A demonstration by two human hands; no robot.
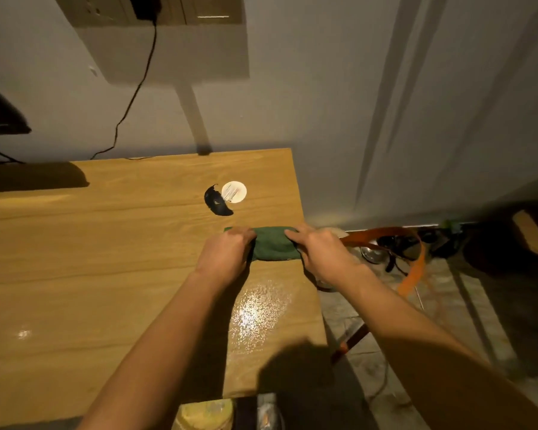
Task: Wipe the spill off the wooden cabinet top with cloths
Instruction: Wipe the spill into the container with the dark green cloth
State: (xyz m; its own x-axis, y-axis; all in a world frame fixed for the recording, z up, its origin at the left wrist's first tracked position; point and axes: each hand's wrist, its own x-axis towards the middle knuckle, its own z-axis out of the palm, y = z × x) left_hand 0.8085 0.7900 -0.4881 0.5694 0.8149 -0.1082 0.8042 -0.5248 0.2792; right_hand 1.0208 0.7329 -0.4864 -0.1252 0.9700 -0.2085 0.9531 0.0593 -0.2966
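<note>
A glistening wet patch (255,311) lies nearest on the light wooden cabinet top (75,243). Beyond, by the top's right edge, a rolled dark green cloth (272,245) lies left-to-right, the left hand (224,256) and right hand (320,252) gripping its ends with curled fingers.

Folded green cloth (272,243) near the right edge of the wooden cabinet top (106,243), its left end gripped by the left hand (227,252) and its right end by the right hand (320,256). A glistening wet patch (258,315) lies nearer; a black crescent-shaped blot (216,203) and a white disc (234,191) lie farther.
</note>
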